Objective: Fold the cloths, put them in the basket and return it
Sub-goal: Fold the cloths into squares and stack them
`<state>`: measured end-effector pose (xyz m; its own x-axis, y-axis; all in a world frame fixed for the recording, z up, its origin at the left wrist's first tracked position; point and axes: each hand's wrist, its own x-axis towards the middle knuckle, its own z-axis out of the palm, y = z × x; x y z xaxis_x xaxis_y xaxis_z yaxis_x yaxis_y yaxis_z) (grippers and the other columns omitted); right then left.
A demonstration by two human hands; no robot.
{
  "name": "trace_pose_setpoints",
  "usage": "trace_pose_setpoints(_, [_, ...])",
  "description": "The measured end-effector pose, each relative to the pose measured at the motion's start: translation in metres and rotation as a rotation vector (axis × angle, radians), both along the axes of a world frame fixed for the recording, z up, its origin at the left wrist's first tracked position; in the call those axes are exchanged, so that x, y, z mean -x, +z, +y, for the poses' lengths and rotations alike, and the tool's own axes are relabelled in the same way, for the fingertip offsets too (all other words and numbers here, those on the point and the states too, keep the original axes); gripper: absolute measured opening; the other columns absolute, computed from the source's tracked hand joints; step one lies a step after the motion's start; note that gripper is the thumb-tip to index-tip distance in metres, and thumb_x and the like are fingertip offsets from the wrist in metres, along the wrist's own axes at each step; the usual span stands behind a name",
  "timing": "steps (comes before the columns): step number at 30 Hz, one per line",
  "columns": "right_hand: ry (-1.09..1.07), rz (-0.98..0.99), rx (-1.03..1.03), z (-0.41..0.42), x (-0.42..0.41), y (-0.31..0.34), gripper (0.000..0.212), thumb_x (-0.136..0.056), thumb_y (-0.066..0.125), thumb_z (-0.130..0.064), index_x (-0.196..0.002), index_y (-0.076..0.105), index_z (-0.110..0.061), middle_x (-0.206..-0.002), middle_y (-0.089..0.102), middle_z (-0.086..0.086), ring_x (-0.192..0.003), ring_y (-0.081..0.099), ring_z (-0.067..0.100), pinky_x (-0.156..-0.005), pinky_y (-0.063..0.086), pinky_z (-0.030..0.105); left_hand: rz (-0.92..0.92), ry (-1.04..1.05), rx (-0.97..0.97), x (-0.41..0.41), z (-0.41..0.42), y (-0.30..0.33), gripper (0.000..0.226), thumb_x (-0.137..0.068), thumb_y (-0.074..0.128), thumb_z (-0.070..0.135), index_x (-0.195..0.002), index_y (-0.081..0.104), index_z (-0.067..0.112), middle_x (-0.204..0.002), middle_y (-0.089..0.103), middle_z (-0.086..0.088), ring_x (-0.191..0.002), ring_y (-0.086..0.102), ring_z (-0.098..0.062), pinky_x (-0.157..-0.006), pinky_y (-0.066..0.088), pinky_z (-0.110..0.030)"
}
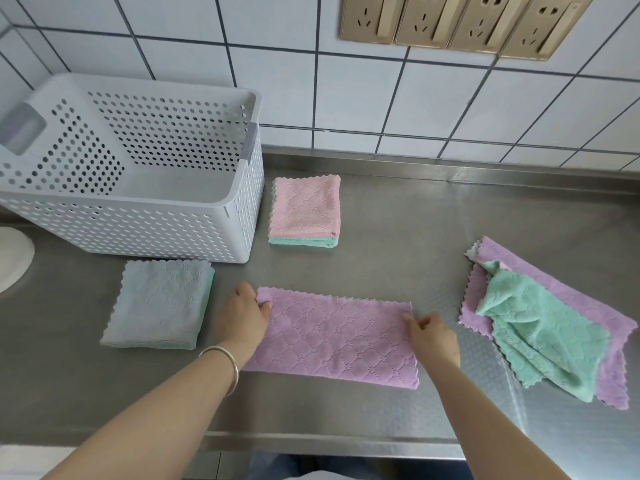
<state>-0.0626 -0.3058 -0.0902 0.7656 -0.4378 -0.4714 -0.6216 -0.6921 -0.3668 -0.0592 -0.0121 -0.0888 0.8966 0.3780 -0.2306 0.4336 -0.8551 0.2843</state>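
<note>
Steel counter [398,209] runs under everything, and nearest the person a purple cloth [332,341] lies on it, folded into a long strip. Her left hand [244,317] pinches the strip's left end, thumb on top of the cloth, a silver bangle [221,367] on that wrist. Her right hand [433,336] pinches the far right corner, fingers curled onto the edge. Left of the strip sits a folded grey cloth [161,303] with a green layer showing at its side. Off to the right, well apart, a crumpled green cloth [533,327] lies across another purple cloth [568,299] that is spread loosely. Farther back a pink cloth [304,206] is folded square on top of a folded green one [301,242]. Just left of that pile stands the white perforated basket [131,223], with nothing visible inside, against the tiled wall [346,91]. Gold sockets [460,20] sit high on the wall.
</note>
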Motion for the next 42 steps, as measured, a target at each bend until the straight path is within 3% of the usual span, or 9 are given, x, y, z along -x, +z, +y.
trace_pose_setpoints(4, [-0.096,-0.035,-0.054,0.007,0.026,0.003,0.036,-0.088,0.054,-0.037,-0.111,0.046,-0.01,-0.101,0.058,0.011,-0.091,0.054,0.029,-0.08,0.044,0.038,-0.258,-0.35,-0.11,0.013,-0.015,-0.007,0.036,-0.073,0.066,0.035,-0.103,0.06,0.015,-0.11,0.061,-0.01,-0.096,0.06,-0.033,-0.079,0.05,-0.041])
trace_pose_setpoints(9, [-0.137,-0.012,-0.103,0.018,0.06,0.001,0.044,-0.089,0.05,-0.031,-0.126,0.041,-0.008,-0.122,0.054,0.01,-0.099,0.053,0.025,-0.082,0.043,0.035,-0.062,-0.981,-0.203,0.031,-0.052,-0.025,0.054,-0.079,0.037,0.055,-0.124,0.053,0.03,-0.134,0.055,0.008,-0.128,0.037,-0.018,-0.102,0.039,-0.055])
trace_pose_setpoints(14, [-0.113,0.15,-0.036,0.026,0.067,0.001,0.039,-0.084,0.048,-0.034,-0.116,0.047,-0.012,-0.113,0.056,0.006,-0.099,0.054,0.024,-0.084,0.045,0.036,0.174,-1.087,-0.249,0.034,-0.058,-0.028,0.063,-0.078,0.033,0.065,-0.132,0.046,0.036,-0.145,0.043,0.0,-0.136,0.025,-0.026,-0.107,0.019,-0.055])
trace_pose_setpoints(17, [-0.104,0.268,-0.019,0.025,0.063,0.003,0.034,-0.085,0.043,-0.034,-0.103,0.062,-0.012,-0.095,0.063,0.006,-0.087,0.059,0.024,-0.075,0.048,0.032,0.105,-1.111,-0.217,0.027,-0.057,-0.032,0.069,-0.08,0.026,0.068,-0.144,0.014,0.045,-0.159,-0.002,-0.005,-0.144,-0.012,-0.031,-0.115,-0.006,-0.054])
trace_pose_setpoints(21, [-0.117,0.156,-0.098,0.025,0.068,0.01,0.016,-0.086,0.045,-0.028,-0.082,0.056,-0.017,-0.082,0.058,0.004,-0.072,0.053,0.019,-0.058,0.038,0.025,0.257,-1.01,-0.096,0.02,-0.07,-0.018,0.08,-0.079,0.039,0.066,-0.146,0.005,0.04,-0.155,-0.021,0.0,-0.142,-0.021,-0.031,-0.115,-0.007,-0.056])
trace_pose_setpoints(27, [-0.019,-0.461,-0.027,0.066,0.074,0.026,0.011,-0.078,0.064,-0.009,-0.08,0.053,-0.013,-0.089,0.056,0.004,-0.076,0.057,0.024,-0.064,0.046,0.034,0.256,-0.342,0.738,0.015,-0.101,0.041,0.057,-0.089,0.046,0.054,-0.136,0.043,0.022,-0.131,0.05,0.007,-0.124,0.046,-0.015,-0.092,0.032,-0.026])
trace_pose_setpoints(30, [0.305,-0.729,0.079,0.099,0.072,0.027,0.013,-0.064,0.065,-0.013,-0.075,0.058,-0.014,-0.084,0.06,0.001,-0.073,0.055,0.023,-0.061,0.046,0.033,0.244,-0.156,0.993,0.01,-0.094,0.06,0.024,-0.091,0.052,0.034,-0.091,0.069,0.016,-0.091,0.069,-0.006,-0.085,0.064,-0.02,-0.07,0.04,-0.022])
trace_pose_setpoints(33, [0.534,-0.82,0.075,0.123,0.067,0.027,0.027,-0.061,0.069,-0.017,-0.087,0.06,-0.016,-0.103,0.061,0.0,-0.085,0.052,0.018,-0.069,0.042,0.028,0.158,-0.005,0.942,0.007,-0.071,0.056,0.026,-0.089,0.051,0.021,-0.065,0.06,0.016,-0.068,0.06,-0.006,-0.066,0.054,-0.021,-0.063,0.039,-0.027])
trace_pose_setpoints(42, [0.866,-0.442,0.256,0.14,0.067,-0.007,0.099,-0.047,0.072,-0.05,-0.135,0.042,-0.016,-0.142,0.048,0.003,-0.128,0.049,0.023,-0.091,0.052,0.034,0.033,0.044,0.62,0.019,-0.007,0.009,0.029,-0.097,0.035,0.02,-0.108,0.059,0.008,-0.109,0.065,-0.017,-0.101,0.058,-0.034,-0.086,0.046,-0.037])
